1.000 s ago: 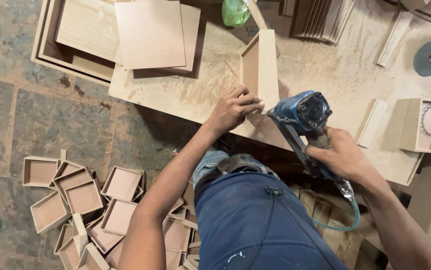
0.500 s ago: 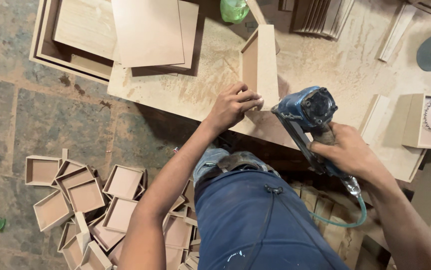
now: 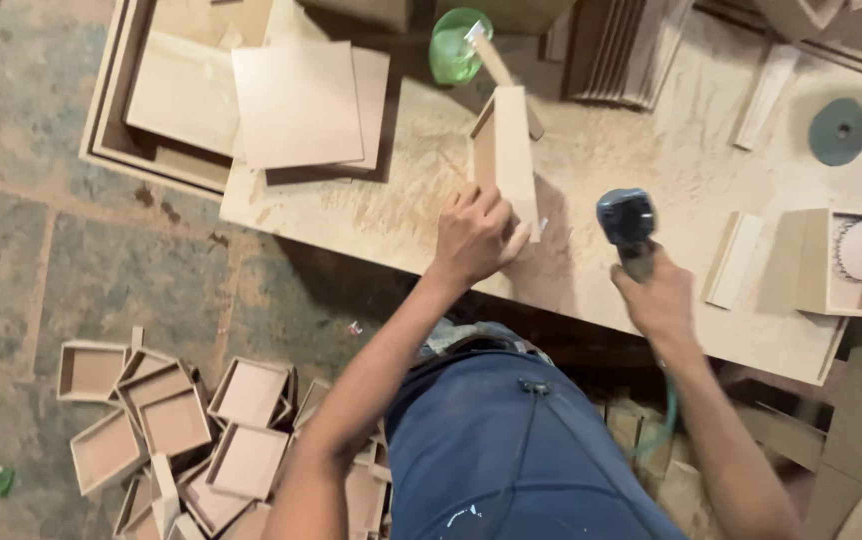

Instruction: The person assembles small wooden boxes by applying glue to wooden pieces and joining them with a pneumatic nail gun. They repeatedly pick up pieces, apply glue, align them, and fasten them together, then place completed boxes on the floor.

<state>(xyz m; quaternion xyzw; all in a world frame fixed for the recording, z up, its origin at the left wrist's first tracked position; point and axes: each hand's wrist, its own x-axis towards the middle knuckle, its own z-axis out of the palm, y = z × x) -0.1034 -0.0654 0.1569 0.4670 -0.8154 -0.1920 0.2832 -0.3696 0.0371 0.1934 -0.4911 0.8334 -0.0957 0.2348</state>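
— Board piece point(image 3: 504, 150), the upright one on the workbench point(image 3: 641, 160): which hand is on it?

— Left hand point(image 3: 473, 236). It sits at the near, lower end of the piece, fingers curled against the side and thumb toward the edge, pressing it steady. It stands on its edge, and its long axis runs away from that hand, up toward the green cup point(image 3: 456, 45) at the far side of the bench.

— And the tool?

— Right hand point(image 3: 659, 296) is wrapped tight round the handle of the blue nail gun point(image 3: 627, 225), fist closed on it. The gun is off to the right of the board piece, apart from it, with bare benchtop between the two. Its head points away from the person, roughly along the same line as the piece, not across it.

— So the piece lies left of the gun?

— Left and a little farther off, yes. The left hand is touching it; the right is well clear of it.

— Anything crowding that gap?

— Not that I can see. A short strip point(image 3: 734, 260) lies just right of the gun hand, and an open wooden box point(image 3: 856, 262) beyond that. On the floor to the left is a heap of small finished trays point(image 3: 176, 420).
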